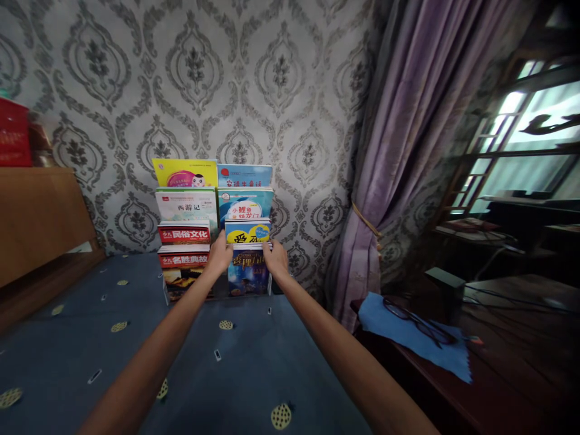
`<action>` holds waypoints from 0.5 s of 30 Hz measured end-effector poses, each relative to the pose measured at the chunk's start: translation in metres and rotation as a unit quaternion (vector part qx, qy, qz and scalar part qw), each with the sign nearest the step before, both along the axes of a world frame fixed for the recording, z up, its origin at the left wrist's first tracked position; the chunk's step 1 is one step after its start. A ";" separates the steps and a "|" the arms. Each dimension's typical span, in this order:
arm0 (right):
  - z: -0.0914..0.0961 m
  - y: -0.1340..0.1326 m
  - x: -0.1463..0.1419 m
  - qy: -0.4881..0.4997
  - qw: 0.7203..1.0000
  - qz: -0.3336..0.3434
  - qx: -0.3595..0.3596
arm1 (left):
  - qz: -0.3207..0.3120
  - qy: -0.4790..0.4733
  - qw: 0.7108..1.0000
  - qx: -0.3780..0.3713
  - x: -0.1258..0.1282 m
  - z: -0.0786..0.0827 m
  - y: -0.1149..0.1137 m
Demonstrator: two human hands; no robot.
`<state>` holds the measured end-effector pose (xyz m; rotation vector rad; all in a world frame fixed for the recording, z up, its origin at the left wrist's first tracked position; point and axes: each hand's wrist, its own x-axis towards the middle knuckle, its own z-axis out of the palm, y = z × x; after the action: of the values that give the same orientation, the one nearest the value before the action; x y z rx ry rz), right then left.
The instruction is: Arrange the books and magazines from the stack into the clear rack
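Observation:
Two columns of books stand in stepped rows against the wall, on what looks like a tiered rack point(165, 291) mostly hidden by them. At the front of the right column is a dark blue book point(248, 275). My left hand point(220, 254) grips its upper left edge, and my right hand point(275, 258) holds the upper right edge, fingers partly hidden behind. Just behind rises a blue and yellow book point(248, 231), then a teal book point(245, 205) and a light blue book point(244, 174). In the left column are two red-topped books point(183, 261), a white book point(186, 205) and a yellow book point(183, 172).
Dark blue patterned cloth point(244, 374) covers the surface under the rack. A wooden cabinet point(40, 217) with a red box point(13, 133) stands left. At right are a tied purple curtain point(389, 151) and a dark table point(435, 374) with glasses point(421, 323) on a blue cloth point(376, 314).

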<state>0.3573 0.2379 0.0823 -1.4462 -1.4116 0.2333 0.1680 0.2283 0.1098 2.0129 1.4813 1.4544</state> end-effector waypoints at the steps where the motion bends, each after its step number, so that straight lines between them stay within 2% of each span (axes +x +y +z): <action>1: 0.000 0.001 0.001 0.007 1.000 0.002 0.008 | 0.002 0.001 1.000 -0.001 0.000 0.000 0.000; 9: 0.007 0.010 0.003 0.044 0.993 0.058 0.094 | 0.013 0.010 1.000 -0.009 0.002 -0.001 -0.002; 15: 0.007 0.012 -0.004 0.062 0.987 0.096 0.113 | 0.025 0.018 0.999 -0.011 0.004 -0.002 -0.003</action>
<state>0.3535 0.2503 0.0892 -1.0946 -1.4275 0.2708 0.1717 0.2258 0.1076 2.0121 1.5665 1.4214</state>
